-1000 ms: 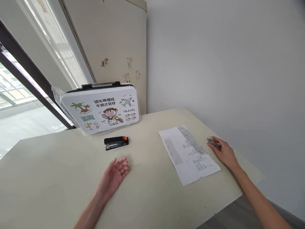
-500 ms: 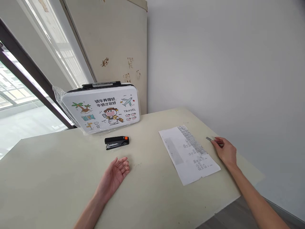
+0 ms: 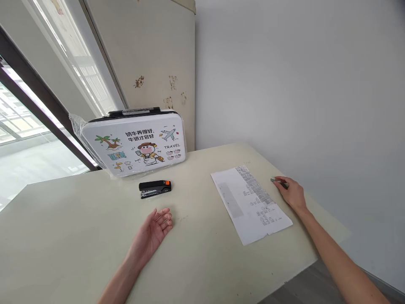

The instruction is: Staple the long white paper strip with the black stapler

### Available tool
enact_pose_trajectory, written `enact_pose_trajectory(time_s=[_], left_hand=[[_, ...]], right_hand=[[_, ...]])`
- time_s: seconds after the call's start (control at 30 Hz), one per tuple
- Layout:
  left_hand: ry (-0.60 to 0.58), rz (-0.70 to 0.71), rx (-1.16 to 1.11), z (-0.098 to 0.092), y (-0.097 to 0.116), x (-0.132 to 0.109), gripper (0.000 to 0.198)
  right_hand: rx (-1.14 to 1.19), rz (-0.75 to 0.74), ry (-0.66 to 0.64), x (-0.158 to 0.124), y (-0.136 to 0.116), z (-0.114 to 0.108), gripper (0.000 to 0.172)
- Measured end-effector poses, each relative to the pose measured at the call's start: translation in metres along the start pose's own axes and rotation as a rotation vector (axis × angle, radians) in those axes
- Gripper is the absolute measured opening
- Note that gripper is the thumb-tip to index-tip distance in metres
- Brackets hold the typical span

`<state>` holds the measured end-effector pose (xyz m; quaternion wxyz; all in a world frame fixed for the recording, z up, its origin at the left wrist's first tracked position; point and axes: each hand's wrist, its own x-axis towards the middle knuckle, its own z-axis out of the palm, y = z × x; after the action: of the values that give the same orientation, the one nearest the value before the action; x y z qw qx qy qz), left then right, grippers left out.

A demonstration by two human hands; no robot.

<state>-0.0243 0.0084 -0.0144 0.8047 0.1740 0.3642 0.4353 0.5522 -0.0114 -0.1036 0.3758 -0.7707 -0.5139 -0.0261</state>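
Observation:
My right hand (image 3: 291, 195) pinches a thin grey strip of staples (image 3: 285, 185) just above the tabletop, to the right of the printed paper sheets (image 3: 240, 211). Part of the strip is covered by my fingers. Palm up, my left hand (image 3: 155, 230) rests on the table with its fingers loosely curled and apart, holding nothing. Just beyond its fingertips lies a black stapler (image 3: 155, 189) with an orange button, lying apart from the hand.
A white cartoon-printed case (image 3: 136, 145) in clear plastic wrap stands at the back left of the pale table (image 3: 190, 261). Behind it are a worn cabinet side (image 3: 158, 50) and a window. A grey wall (image 3: 300, 84) borders the right side.
My right hand has shifted slightly left and away from me with the strip, toward the paper. My left hand, the stapler and the paper stay in place.

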Motion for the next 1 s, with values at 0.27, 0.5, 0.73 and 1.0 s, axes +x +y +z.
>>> enact_pose_trajectory(time_s=[0.27, 0.5, 0.73, 1.0], left_hand=[[0.015, 0.008, 0.01, 0.004, 0.0, -0.002, 0.023], [0.009, 0.015, 0.016, 0.004, 0.0, -0.001, 0.021], [0.004, 0.016, 0.027, 0.005, 0.0, -0.002, 0.02], [-0.008, 0.009, 0.027, 0.005, 0.0, -0.001, 0.02]], right_hand=[[0.016, -0.056, -0.01, -0.004, -0.006, -0.003, 0.044], [0.022, -0.039, 0.014, -0.008, -0.013, -0.005, 0.043], [-0.107, 0.12, 0.125, -0.017, -0.006, -0.013, 0.044], [-0.158, 0.134, 0.008, -0.021, -0.005, -0.013, 0.049]])
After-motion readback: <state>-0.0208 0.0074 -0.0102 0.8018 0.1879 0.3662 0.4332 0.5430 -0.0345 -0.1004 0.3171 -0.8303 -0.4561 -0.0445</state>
